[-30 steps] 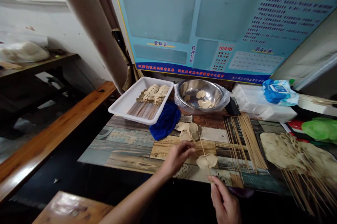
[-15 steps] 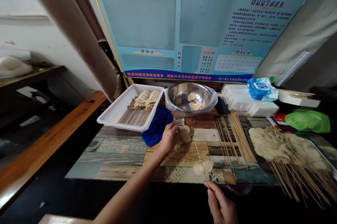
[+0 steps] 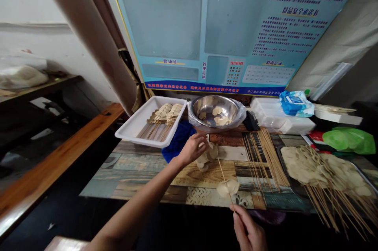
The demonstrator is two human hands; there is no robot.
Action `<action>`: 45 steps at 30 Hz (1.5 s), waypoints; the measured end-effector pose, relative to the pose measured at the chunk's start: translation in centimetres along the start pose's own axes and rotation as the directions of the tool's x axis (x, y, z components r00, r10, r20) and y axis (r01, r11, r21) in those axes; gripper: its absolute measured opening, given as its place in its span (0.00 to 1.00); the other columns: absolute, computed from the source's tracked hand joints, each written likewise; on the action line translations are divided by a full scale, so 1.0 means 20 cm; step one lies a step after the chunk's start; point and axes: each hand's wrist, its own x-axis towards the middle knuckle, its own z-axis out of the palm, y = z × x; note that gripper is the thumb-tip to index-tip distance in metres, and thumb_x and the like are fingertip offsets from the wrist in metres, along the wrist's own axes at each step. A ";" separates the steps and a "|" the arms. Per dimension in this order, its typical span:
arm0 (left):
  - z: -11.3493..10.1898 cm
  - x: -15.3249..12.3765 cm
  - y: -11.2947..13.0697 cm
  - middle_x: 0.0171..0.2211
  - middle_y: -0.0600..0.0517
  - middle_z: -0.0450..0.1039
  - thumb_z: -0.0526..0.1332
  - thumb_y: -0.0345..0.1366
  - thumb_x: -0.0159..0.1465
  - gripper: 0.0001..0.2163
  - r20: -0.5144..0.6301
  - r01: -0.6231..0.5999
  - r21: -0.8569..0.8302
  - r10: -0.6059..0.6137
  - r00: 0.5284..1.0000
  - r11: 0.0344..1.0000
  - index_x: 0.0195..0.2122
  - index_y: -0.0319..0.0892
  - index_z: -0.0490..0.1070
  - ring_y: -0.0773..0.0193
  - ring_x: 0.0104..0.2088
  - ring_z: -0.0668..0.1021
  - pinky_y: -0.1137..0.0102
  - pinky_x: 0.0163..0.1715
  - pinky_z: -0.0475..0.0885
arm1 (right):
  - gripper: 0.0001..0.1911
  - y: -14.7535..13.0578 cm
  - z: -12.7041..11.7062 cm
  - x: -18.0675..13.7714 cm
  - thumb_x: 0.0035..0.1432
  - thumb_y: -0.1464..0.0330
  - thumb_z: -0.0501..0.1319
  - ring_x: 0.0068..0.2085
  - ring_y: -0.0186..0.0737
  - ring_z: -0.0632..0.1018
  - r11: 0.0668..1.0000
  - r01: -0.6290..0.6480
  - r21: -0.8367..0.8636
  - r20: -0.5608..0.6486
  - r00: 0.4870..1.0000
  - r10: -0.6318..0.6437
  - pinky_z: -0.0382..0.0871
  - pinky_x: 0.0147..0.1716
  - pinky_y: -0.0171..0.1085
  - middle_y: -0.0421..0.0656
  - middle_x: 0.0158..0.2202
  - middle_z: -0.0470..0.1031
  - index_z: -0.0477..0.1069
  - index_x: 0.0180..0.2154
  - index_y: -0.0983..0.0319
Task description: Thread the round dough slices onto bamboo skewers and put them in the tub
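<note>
My right hand [image 3: 249, 228] pinches the lower end of a thin wooden skewer [image 3: 221, 168] at the table's front edge. Pale, thin round slices [image 3: 228, 188] are threaded partway along it, and its bare tip points up and away toward a small pile of loose slices [image 3: 203, 160]. Over that pile, my left hand [image 3: 193, 148] reaches in from the left with its fingers bent together. Whatever lies between the left fingertips is hidden. A blue cloth [image 3: 176, 141] lies beside the left hand.
A white tray [image 3: 125, 133] holds finished skewers at back left. Beside it stands a steel bowl [image 3: 203, 126] with a few slices. Bare skewers [image 3: 271, 156] lie right of centre. Far right, a dark tray [image 3: 291, 182] is heaped with loaded skewers, near a green bag [image 3: 348, 141].
My left hand has shifted slightly up and right over the pile of slices. My right hand holds the skewer in nearly the same place. The whole view has tilted a little.
</note>
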 end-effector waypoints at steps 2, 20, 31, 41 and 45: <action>-0.01 -0.02 0.01 0.31 0.49 0.72 0.56 0.40 0.60 0.10 0.006 0.200 -0.299 -0.208 0.978 0.933 0.33 0.39 0.71 0.62 0.33 0.74 0.65 0.37 0.70 | 0.18 0.01 0.00 0.01 0.63 0.58 0.53 0.39 0.40 0.82 1.000 0.016 -0.008 0.039 0.999 -0.016 0.76 0.38 0.28 0.47 0.38 0.82 0.75 0.41 0.61; -0.09 -0.19 0.06 0.30 0.51 0.73 0.69 0.42 0.49 0.18 0.236 0.408 -0.754 -0.369 0.899 0.514 0.37 0.37 0.73 0.67 0.29 0.74 0.71 0.31 0.70 | 0.14 -0.04 0.05 0.08 0.65 0.68 0.50 0.41 0.38 0.82 0.977 0.193 -0.091 0.276 0.947 -0.161 0.73 0.41 0.25 0.51 0.41 0.80 0.71 0.45 0.65; -0.09 -0.23 0.08 0.31 0.51 0.74 0.71 0.37 0.47 0.17 0.227 0.387 -0.784 -0.357 0.906 0.485 0.37 0.37 0.74 0.68 0.28 0.74 0.73 0.30 0.70 | 0.13 -0.06 0.03 0.08 0.63 0.70 0.52 0.42 0.38 0.81 0.971 0.223 -0.085 0.277 0.941 -0.192 0.74 0.42 0.27 0.46 0.41 0.81 0.72 0.46 0.63; -0.07 -0.25 0.08 0.24 0.52 0.73 0.73 0.36 0.43 0.18 0.371 0.492 -0.811 -0.372 0.850 0.316 0.33 0.35 0.72 0.70 0.23 0.74 0.75 0.25 0.68 | 0.15 -0.05 0.08 0.04 0.63 0.61 0.53 0.38 0.40 0.82 0.996 0.085 0.030 0.143 0.986 -0.089 0.76 0.39 0.31 0.44 0.38 0.82 0.75 0.43 0.59; -0.06 -0.27 0.08 0.24 0.53 0.72 0.70 0.38 0.48 0.14 0.256 0.413 -0.738 -0.344 0.903 0.534 0.32 0.35 0.72 0.71 0.24 0.72 0.75 0.27 0.65 | 0.14 -0.06 0.07 0.05 0.63 0.64 0.53 0.39 0.39 0.82 0.991 0.132 0.006 0.191 0.973 -0.130 0.76 0.39 0.29 0.44 0.39 0.82 0.75 0.43 0.60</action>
